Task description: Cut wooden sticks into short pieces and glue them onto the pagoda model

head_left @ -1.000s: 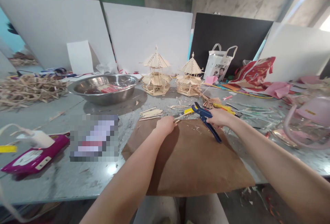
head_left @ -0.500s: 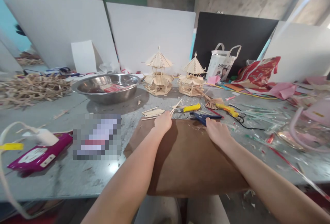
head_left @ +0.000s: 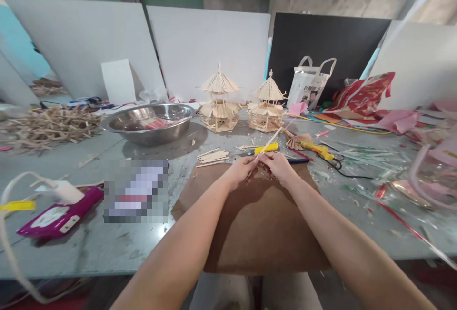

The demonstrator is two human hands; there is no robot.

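Observation:
Over the brown board my left hand and my right hand meet, fingers closed. Between their fingertips they pinch a thin pale wooden stick, which slants up to the right; whether it is one stick or two together I cannot tell. Behind the hands lies a yellow-handled cutter. The end of a dark blue tool shows beside my right hand, the rest hidden behind it. Several loose wooden sticks lie to the left of the hands at the board's far edge.
Two stick-built pagoda models stand at the back. To their left are a steel basin and a stick heap. A purple power strip and a blurred-out phone lie left; a yellow glue gun and plastic scraps lie right.
My right hand has left the dark blue tool and moved left to the stick. My left hand has shifted right and slightly toward me with the stick, so both hands now meet.

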